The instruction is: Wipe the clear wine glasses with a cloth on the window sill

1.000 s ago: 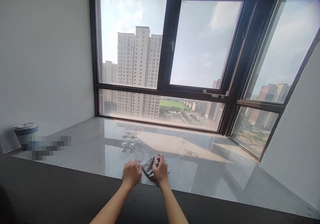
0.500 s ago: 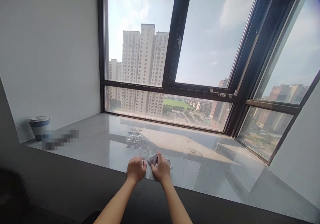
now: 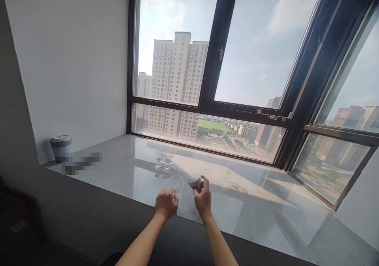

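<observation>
The right hand [image 3: 203,197] has lifted the small grey cloth [image 3: 194,182] off the glossy marble bench [image 3: 124,171], bunched in its grip; the left hand [image 3: 166,204] still clasps the clear stemmed wine glass [image 3: 176,183], low centre of frame.

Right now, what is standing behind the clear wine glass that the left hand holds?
Behind the clear wine glass in the left hand, a cluster of clear stemmed glasses stands on the glossy grey stone sill. Their exact number is unclear because they overlap.
</observation>
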`<state>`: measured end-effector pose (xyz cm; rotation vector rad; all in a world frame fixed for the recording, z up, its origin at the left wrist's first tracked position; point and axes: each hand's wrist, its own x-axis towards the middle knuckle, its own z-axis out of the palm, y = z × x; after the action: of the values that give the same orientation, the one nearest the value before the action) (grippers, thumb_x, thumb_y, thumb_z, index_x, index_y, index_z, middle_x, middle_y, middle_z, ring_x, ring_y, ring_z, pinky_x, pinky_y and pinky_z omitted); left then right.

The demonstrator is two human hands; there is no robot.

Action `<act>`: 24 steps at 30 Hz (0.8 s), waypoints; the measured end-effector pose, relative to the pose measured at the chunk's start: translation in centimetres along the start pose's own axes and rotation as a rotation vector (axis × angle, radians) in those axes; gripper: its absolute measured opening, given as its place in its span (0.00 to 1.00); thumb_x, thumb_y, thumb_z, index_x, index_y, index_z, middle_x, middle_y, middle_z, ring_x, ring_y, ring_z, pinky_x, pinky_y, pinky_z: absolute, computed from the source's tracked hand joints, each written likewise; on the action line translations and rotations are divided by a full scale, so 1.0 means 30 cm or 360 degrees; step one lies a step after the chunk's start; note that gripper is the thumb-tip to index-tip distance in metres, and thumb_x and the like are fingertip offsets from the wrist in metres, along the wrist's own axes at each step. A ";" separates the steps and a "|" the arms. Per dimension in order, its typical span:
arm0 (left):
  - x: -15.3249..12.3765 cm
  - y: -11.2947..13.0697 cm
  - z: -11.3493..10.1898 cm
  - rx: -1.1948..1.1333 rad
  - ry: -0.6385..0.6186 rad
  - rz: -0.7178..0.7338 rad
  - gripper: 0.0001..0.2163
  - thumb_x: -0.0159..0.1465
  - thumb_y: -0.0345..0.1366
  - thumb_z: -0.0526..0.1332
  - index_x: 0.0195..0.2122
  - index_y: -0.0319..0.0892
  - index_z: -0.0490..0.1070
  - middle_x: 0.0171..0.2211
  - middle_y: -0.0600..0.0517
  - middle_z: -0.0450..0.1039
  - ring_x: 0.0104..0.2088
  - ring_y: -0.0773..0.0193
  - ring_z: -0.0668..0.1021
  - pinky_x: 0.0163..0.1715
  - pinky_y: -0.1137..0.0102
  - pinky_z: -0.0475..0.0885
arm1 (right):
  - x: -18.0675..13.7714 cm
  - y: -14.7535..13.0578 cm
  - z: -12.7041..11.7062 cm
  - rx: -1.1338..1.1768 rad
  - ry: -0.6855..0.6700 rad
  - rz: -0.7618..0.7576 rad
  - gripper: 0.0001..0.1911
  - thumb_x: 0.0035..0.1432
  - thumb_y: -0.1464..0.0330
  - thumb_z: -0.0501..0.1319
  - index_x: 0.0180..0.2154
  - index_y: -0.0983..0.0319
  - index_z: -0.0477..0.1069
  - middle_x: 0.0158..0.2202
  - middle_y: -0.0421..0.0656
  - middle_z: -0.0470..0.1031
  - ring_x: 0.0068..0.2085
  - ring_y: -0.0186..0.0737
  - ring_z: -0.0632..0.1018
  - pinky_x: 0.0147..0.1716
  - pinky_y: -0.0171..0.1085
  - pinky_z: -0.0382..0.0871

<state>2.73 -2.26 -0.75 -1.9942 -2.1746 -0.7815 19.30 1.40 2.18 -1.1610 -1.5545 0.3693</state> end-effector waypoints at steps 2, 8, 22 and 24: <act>0.000 -0.001 -0.003 -0.0011 -0.0022 0.0013 0.10 0.63 0.35 0.52 0.36 0.41 0.72 0.32 0.46 0.73 0.37 0.58 0.74 0.39 0.66 0.63 | 0.048 -0.091 -0.030 0.0054 -0.0051 -0.0185 0.29 0.55 0.69 0.53 0.59 0.61 0.54 0.39 0.43 0.74 0.32 0.38 0.74 0.32 0.34 0.65; 0.001 0.003 -0.017 0.0003 -0.0068 0.0009 0.09 0.62 0.34 0.52 0.36 0.41 0.72 0.33 0.46 0.73 0.40 0.57 0.74 0.40 0.66 0.63 | 0.105 -0.309 -0.008 -0.0587 -0.0636 -0.0690 0.36 0.49 0.76 0.53 0.61 0.58 0.56 0.37 0.42 0.76 0.35 0.40 0.74 0.36 0.35 0.63; 0.017 -0.012 0.000 -0.0114 -0.0205 -0.0032 0.22 0.60 0.32 0.54 0.57 0.44 0.64 0.51 0.43 0.71 0.48 0.54 0.73 0.46 0.65 0.63 | 0.058 -0.387 0.133 -0.1024 -0.0941 -0.0611 0.37 0.63 0.53 0.48 0.66 0.70 0.50 0.32 0.53 0.77 0.44 0.55 0.73 0.40 0.43 0.62; 0.017 -0.013 0.000 -0.0109 -0.0213 -0.0029 0.21 0.61 0.31 0.53 0.56 0.44 0.66 0.48 0.43 0.73 0.48 0.55 0.73 0.46 0.65 0.63 | 0.066 -0.375 0.146 -0.1009 -0.0947 -0.0588 0.36 0.64 0.53 0.47 0.66 0.69 0.50 0.32 0.53 0.77 0.44 0.55 0.74 0.39 0.42 0.62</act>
<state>2.29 -1.80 -0.66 -2.1203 -2.2705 -0.7553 10.31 -0.79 10.21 -1.2528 -2.4804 -0.0538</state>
